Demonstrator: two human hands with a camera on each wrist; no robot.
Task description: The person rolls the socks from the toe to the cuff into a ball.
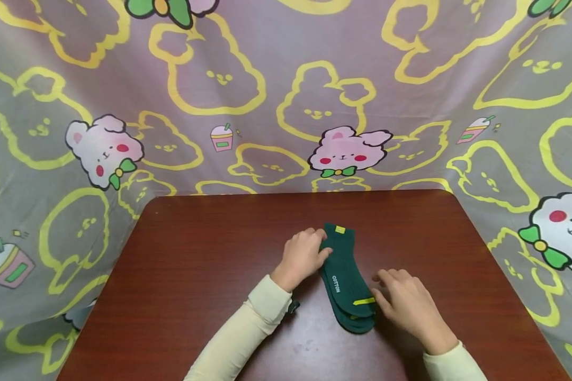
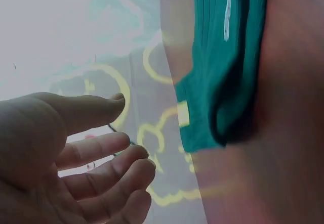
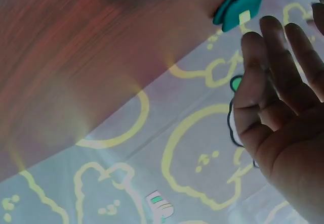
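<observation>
A pair of dark green ribbed socks [image 1: 347, 264] lies stacked on the table, cuffs toward the back and toes toward the front. White "COTTON" lettering, a yellow stripe near the toe and a yellow patch at the cuff mark the top sock. Beside the cuffs, on their left, is my left hand [image 1: 302, 256], its fingertips right at the edge. My right hand [image 1: 410, 304] hovers by the toe end, fingers loosely bent. In the left wrist view the left palm [image 2: 40, 158] holds nothing, thumb apart from the fingers. The right wrist view likewise shows relaxed fingers [image 3: 278, 52] with nothing between them.
The brown wooden table [image 1: 195, 254] has rounded far corners. A printed fabric curtain [image 1: 267, 127] with bear and rabbit figures surrounds its back and sides. Near the left cuff, a small black object [image 1: 293, 307] shows at the wrist.
</observation>
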